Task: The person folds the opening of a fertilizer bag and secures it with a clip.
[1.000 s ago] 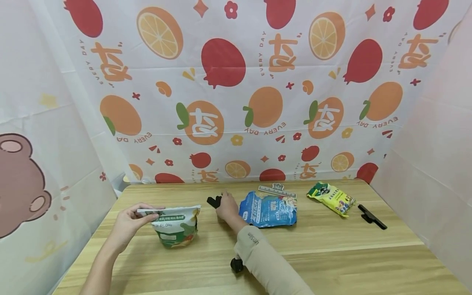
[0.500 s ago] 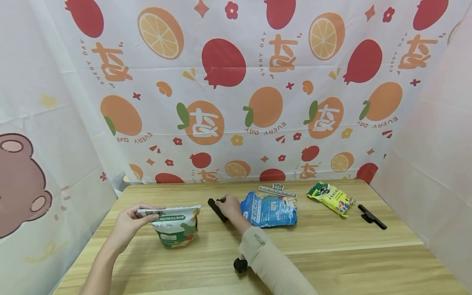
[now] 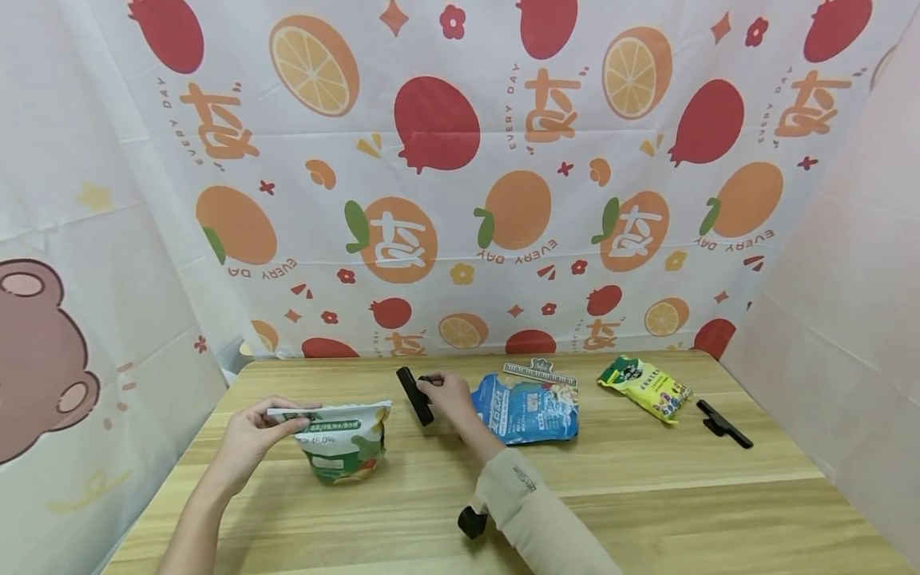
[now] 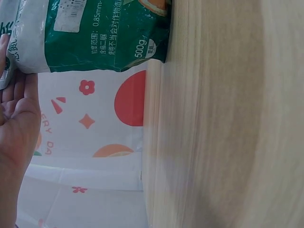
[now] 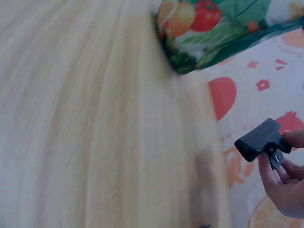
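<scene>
My left hand (image 3: 251,439) pinches the top left corner of a green and white bag (image 3: 338,451), which stands upright on the table. In the left wrist view the bag's printed green back (image 4: 107,38) carries a 500g mark. My right hand (image 3: 449,399) holds a black bag clip (image 3: 415,397) by its handles, thumb on one side and fingers on the other. The right wrist view shows the clip (image 5: 259,140) raised off the table, its long bar toward the bag. A blue bag (image 3: 528,411) lies just right of my right hand.
Behind the blue bag lies a clip with a piano-key pattern (image 3: 541,371). Farther right are a yellow and green packet (image 3: 647,387) and a second black clip (image 3: 724,423). A printed curtain (image 3: 460,200) hangs along the back edge of the wooden table (image 3: 690,519).
My right hand has lifted the black clip and turned it so its long bar faces left, drifting slightly right. My left hand and the green and white bag have stayed put.
</scene>
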`<action>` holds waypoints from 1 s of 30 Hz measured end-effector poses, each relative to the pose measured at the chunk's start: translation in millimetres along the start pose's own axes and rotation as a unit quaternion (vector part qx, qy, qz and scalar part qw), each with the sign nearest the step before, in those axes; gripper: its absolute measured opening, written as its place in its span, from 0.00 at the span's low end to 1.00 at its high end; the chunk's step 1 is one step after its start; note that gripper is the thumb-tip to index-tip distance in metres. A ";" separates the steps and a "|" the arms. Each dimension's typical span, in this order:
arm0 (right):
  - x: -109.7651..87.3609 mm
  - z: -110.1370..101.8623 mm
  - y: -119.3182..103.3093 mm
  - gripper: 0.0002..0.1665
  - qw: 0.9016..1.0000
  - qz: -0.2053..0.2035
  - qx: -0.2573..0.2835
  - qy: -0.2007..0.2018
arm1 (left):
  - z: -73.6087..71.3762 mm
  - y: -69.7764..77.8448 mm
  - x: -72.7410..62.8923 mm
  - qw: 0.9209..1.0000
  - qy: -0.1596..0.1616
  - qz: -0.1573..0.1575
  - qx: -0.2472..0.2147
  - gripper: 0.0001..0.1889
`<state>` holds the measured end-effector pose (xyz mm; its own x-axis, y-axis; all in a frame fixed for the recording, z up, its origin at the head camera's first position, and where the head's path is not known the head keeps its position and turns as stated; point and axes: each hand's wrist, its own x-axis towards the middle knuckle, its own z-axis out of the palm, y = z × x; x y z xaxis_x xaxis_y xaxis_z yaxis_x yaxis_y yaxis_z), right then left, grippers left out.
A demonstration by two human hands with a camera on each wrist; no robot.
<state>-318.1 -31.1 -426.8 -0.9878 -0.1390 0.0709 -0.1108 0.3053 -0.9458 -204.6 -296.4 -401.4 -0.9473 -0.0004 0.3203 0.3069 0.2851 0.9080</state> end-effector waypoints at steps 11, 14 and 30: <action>-19.8 -13.5 -38.2 0.18 0.994 -0.048 0.092 -0.028 | -0.2 -0.6 0.8 1.000 0.000 0.001 0.005 0.11; -24.9 -17.1 -48.5 0.19 0.993 -0.059 0.096 -0.028 | -0.6 -0.5 1.0 1.000 0.001 -0.001 0.003 0.11; -43.9 -28.2 -85.3 0.16 0.985 -0.161 0.061 -0.002 | -1.0 1.3 1.8 1.000 -0.004 0.000 -0.011 0.10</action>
<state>-268.4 -24.4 -340.4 -0.9031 -0.2144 0.3721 -0.4040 0.1301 -0.9055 -205.9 -296.9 -399.4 -0.9482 0.0062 0.3177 0.3079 0.2645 0.9139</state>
